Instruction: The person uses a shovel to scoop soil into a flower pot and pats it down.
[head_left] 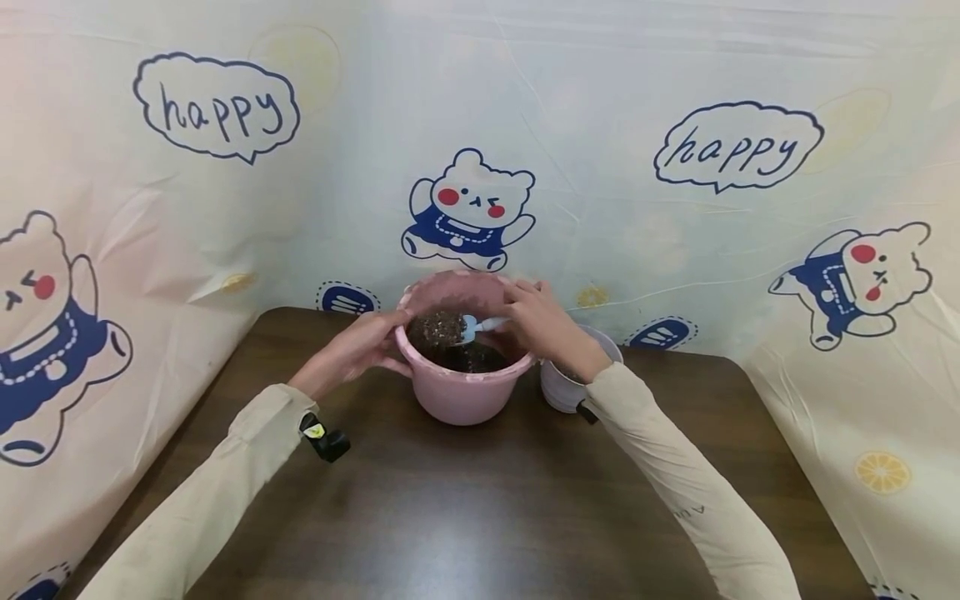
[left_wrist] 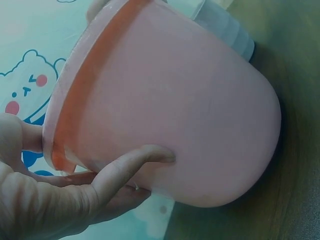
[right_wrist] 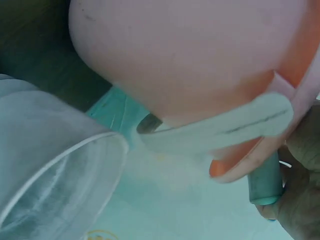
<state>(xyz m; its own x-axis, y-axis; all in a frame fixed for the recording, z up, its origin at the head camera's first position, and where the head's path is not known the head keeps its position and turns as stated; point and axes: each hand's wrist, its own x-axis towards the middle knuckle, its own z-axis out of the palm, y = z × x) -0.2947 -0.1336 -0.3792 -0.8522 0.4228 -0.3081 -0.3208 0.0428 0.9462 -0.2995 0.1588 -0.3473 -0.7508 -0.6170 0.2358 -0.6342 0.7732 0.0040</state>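
Note:
A pink basin [head_left: 465, 400] with dark soil [head_left: 476, 358] inside stands on the table between both hands. My left hand [head_left: 363, 342] grips its left rim, and in the left wrist view fingers [left_wrist: 125, 167] lie along the outer wall. Over the basin's right rim reaches my right hand [head_left: 543, 321], holding the handle of a small light-blue trowel [head_left: 469, 328]. Crumbly brown soil [head_left: 435, 332] is heaped at the trowel's blade, hiding its tip. In the right wrist view, the trowel's handle end [right_wrist: 266, 182] shows beside the fingers, below the rim.
Right of the basin, partly behind the right forearm, stands a pale ribbed pot [head_left: 558, 390]. A pale strap-like piece [right_wrist: 215, 130] crosses in front of the basin in the right wrist view. Behind the brown table [head_left: 450, 517] hangs a printed curtain [head_left: 600, 208].

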